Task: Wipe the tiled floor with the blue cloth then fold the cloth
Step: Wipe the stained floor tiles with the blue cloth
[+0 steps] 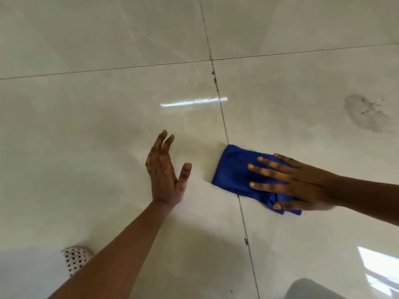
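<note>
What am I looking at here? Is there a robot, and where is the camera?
No robot: these are a person's two bare hands, filmed by one camera worn on the head, looking down. The right hand presses flat, fingers spread, on a blue cloth lying across a grout line of the pale tiled floor. The left hand is open and holds nothing. A smudge marks the tile further right. At the lower left is a white perforated shoe.

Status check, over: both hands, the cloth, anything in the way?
Right hand flat on blue cloth, pressing it to the floor. Left hand open, free. Smudge far right; path clear.
</note>
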